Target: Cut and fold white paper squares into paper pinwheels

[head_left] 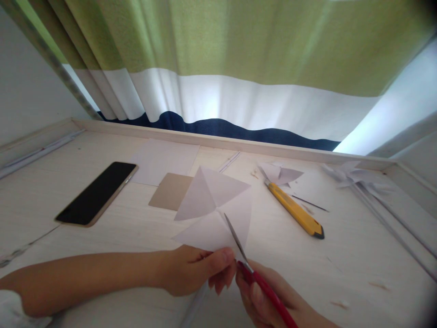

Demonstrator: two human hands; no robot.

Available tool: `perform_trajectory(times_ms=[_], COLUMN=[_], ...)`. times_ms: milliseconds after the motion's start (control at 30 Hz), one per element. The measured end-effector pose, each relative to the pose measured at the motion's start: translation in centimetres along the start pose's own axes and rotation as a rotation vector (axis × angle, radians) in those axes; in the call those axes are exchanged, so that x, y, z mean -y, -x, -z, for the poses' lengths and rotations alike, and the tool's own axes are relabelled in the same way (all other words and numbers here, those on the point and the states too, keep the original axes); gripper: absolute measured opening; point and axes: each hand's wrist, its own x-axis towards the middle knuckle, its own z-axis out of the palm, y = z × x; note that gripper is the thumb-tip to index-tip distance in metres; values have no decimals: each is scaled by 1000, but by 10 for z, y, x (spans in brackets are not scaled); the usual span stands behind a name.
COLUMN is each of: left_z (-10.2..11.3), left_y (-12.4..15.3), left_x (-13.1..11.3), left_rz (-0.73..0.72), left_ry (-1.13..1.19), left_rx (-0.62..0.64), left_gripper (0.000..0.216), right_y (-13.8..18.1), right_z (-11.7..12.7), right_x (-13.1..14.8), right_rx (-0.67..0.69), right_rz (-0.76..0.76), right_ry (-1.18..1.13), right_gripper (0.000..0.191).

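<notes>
My left hand [200, 269] pinches the near corner of a white square paper [218, 205] that is creased along its diagonals and partly cut, and holds it up over the desk. My right hand [269, 298] grips red-handled scissors [249, 269]. The scissors' blades point up and away into a diagonal slit of the paper, their tips close to its centre.
On the pale wooden desk [68, 237] lie a black phone [97, 192] at left, a brown card [170, 191] on a white sheet [164, 159], a yellow utility knife [295, 209], paper scraps [282, 174], and a folded white paper shape [351, 175] at the right. A green, white and blue curtain [239, 68] hangs behind.
</notes>
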Motion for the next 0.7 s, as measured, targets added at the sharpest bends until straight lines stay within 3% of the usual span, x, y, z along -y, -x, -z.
perform_trajectory(times_ms=[433,700], left_z=[0,-1], left_y=[-1,0], left_x=[-2,-5], left_rz=[-23,-2], left_ry=[29,27], left_rx=[-24,-15], left_gripper=[56,59], right_y=[-1,-1], right_z=[0,0], right_x=[4,3], right_rx=[-37,22], right_rz=[10,17], right_ry=[73,-77], right_gripper=[50,41])
